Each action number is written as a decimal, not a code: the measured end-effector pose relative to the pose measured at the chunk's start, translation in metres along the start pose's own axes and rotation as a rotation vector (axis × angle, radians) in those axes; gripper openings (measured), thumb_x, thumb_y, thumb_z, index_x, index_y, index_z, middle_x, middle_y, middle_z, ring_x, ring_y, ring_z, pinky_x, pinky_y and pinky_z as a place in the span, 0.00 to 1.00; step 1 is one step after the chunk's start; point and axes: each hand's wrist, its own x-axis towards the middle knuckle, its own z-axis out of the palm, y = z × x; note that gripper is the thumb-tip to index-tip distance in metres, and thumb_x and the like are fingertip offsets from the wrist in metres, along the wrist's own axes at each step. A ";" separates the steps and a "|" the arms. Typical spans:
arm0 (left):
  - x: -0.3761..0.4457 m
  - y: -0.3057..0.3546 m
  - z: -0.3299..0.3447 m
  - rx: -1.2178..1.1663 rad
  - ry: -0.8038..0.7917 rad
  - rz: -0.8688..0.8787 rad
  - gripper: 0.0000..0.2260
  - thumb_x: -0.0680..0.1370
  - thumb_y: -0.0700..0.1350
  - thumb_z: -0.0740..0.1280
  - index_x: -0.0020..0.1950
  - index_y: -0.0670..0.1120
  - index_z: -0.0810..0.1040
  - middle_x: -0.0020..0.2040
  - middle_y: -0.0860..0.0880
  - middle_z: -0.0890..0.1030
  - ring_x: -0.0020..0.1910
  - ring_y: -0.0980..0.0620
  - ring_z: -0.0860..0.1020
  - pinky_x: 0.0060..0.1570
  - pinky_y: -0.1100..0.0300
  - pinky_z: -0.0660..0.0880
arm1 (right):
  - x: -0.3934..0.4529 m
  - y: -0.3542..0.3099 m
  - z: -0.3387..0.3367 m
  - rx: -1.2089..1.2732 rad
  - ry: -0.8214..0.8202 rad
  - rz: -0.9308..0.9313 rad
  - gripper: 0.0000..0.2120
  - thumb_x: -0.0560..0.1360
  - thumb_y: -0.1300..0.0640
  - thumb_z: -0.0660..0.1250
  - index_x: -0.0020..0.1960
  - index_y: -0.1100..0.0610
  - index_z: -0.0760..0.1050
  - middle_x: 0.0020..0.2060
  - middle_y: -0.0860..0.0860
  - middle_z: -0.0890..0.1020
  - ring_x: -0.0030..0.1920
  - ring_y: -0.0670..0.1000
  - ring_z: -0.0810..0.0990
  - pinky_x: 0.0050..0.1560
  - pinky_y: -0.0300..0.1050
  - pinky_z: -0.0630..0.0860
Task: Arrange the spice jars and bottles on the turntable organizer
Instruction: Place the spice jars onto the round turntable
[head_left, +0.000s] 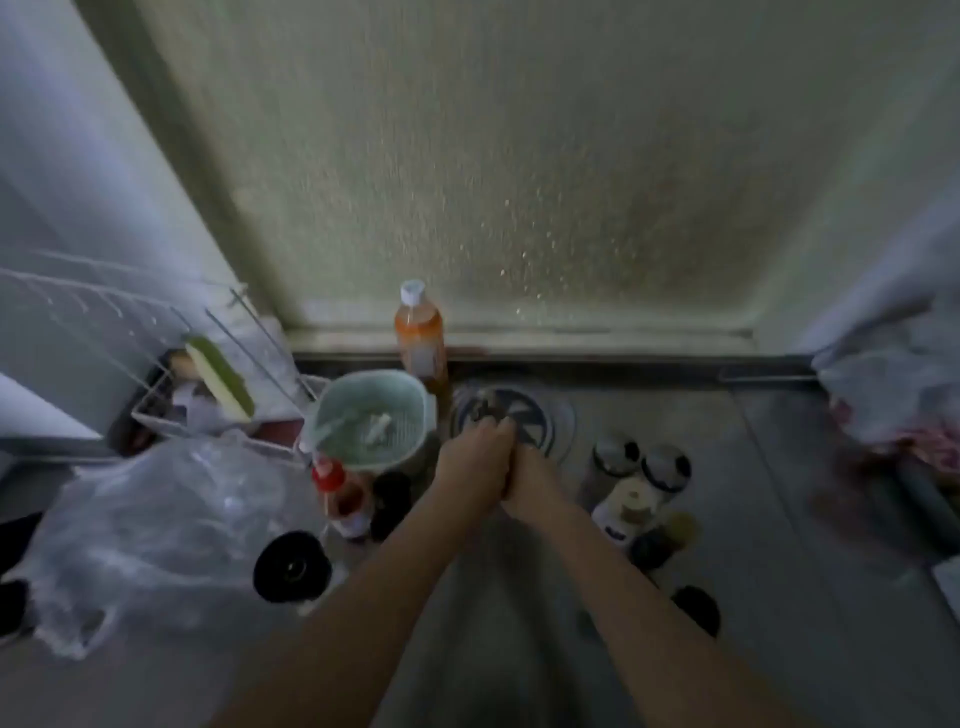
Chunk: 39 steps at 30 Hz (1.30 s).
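Nearest, two bare forearms reach forward from the bottom edge over a grey countertop (753, 493). Picture blurred throughout. Black-lidded jar (292, 566) stands near left, beside a crumpled clear plastic bag (156, 530); another dark lid (696, 609) sits near right, just outside the right forearm.

Mid-distance: the left hand (475, 457) and right hand (524, 486) are pressed together, fingers curled; left hand's fingertips sit at the near edge of the turntable organizer (530, 421). Whether either hand grips anything cannot be told. Left of the hands, a red-capped sauce bottle (340, 493) and a dark jar (389, 501) stand touching. Right of the hands, a cluster of spice jars (641, 488), two with silvery shaker tops, none on the turntable.

Farther: a pale green strainer basket (369, 415) just left of the turntable, a white wire rack (171, 364) holding a yellow-green sponge (218, 376). An orange bottle (421, 338) with white cap stands upright against the frosted window ledge, behind the basket. Bunched plastic bag (893, 395) at far right.
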 end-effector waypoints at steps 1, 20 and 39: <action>-0.004 0.000 0.013 0.069 -0.022 -0.014 0.09 0.78 0.40 0.59 0.58 0.42 0.69 0.56 0.41 0.76 0.56 0.39 0.76 0.46 0.49 0.73 | 0.004 0.007 0.016 0.064 0.036 0.074 0.16 0.79 0.60 0.55 0.64 0.62 0.69 0.62 0.61 0.75 0.60 0.61 0.74 0.59 0.52 0.72; -0.021 -0.036 0.140 -0.106 0.557 0.179 0.12 0.76 0.49 0.54 0.37 0.46 0.70 0.35 0.45 0.77 0.36 0.45 0.74 0.38 0.58 0.56 | 0.002 0.051 0.128 0.302 0.899 0.023 0.07 0.71 0.63 0.58 0.37 0.54 0.63 0.35 0.49 0.67 0.36 0.51 0.66 0.34 0.44 0.60; -0.083 -0.035 0.132 -0.217 0.585 0.115 0.29 0.69 0.64 0.67 0.66 0.55 0.65 0.62 0.46 0.68 0.50 0.43 0.78 0.39 0.57 0.69 | -0.069 0.030 0.145 0.083 1.037 0.032 0.11 0.71 0.59 0.62 0.31 0.59 0.77 0.26 0.54 0.78 0.27 0.53 0.74 0.28 0.44 0.70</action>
